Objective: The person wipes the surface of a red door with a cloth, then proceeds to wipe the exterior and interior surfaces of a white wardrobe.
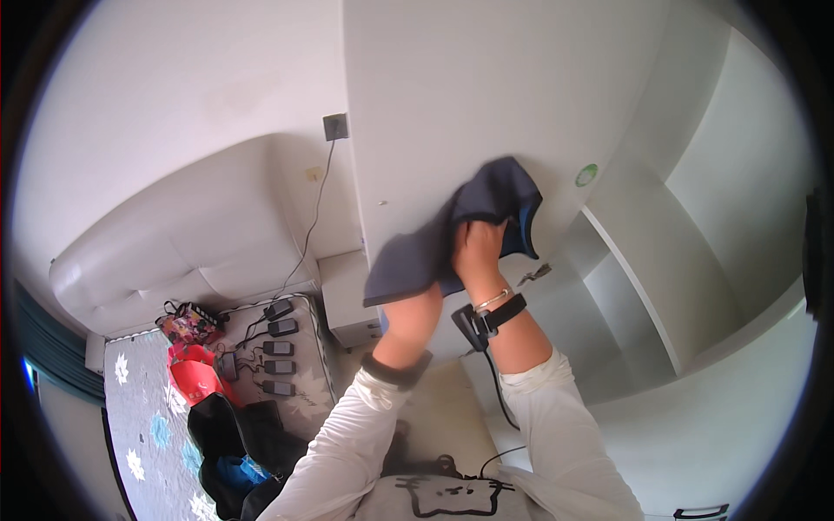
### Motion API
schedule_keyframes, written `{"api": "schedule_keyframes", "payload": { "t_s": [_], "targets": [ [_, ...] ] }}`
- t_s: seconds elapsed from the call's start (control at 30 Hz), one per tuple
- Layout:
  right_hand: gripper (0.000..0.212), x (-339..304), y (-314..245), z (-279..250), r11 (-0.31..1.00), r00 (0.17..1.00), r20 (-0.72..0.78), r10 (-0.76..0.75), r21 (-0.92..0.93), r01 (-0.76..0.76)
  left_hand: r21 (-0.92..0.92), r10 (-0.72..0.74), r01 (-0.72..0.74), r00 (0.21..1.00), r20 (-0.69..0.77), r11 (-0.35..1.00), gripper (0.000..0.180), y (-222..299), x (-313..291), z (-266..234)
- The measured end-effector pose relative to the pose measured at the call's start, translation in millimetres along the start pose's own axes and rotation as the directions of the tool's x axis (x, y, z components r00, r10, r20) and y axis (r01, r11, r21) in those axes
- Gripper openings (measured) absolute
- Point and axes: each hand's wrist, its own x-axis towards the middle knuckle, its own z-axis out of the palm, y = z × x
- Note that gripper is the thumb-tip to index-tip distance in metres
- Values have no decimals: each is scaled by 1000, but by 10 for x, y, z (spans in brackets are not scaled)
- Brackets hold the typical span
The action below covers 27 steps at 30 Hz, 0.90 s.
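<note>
A dark grey cloth (pixel 426 252) with a blue underside is bunched up in front of a pale cabinet panel (pixel 486 78). My right hand (pixel 479 252) grips its middle, fingers curled into the fabric. The cloth's lower left part drapes over my left hand (pixel 419 304), so those fingers are hidden; only the wrist side shows, slightly blurred. A black strap with a small device (pixel 488 319) and a thin bracelet sit on my right wrist. Whether the cloth touches the panel, I cannot tell.
Open white shelves (pixel 643 286) stand to the right. On the left, a bed (pixel 152 425) with a padded headboard (pixel 182 243) bears several black adapters (pixel 278 366), a floral bag (pixel 191 323), a red bag (pixel 198 373) and a black bag (pixel 226 443). A nightstand (pixel 343 286) stands beside it, below a wall socket (pixel 335 127).
</note>
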Motion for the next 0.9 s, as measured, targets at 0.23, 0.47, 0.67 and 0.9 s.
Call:
{"api": "schedule_keyframes", "payload": {
  "t_s": [0.23,0.47,0.67,0.9],
  "targets": [
    [33,341,-497,304,980,986,44,-162,122,156,-169,-70,27,965,-252,985,36,-475,379,-287],
    [46,-378,-580,374,981,964,243,-110,184,65,-622,-286,386,922,259,681,36,-801,135,-128],
    [31,256,-708,297,957,955,163,-249,193,217,-709,-273,341,938,213,617,28,-977,170,-26],
    [30,-151,-741,320,971,943,236,-236,97,218,-405,192,-91,957,216,910,41,-1099,362,-109]
  ]
}}
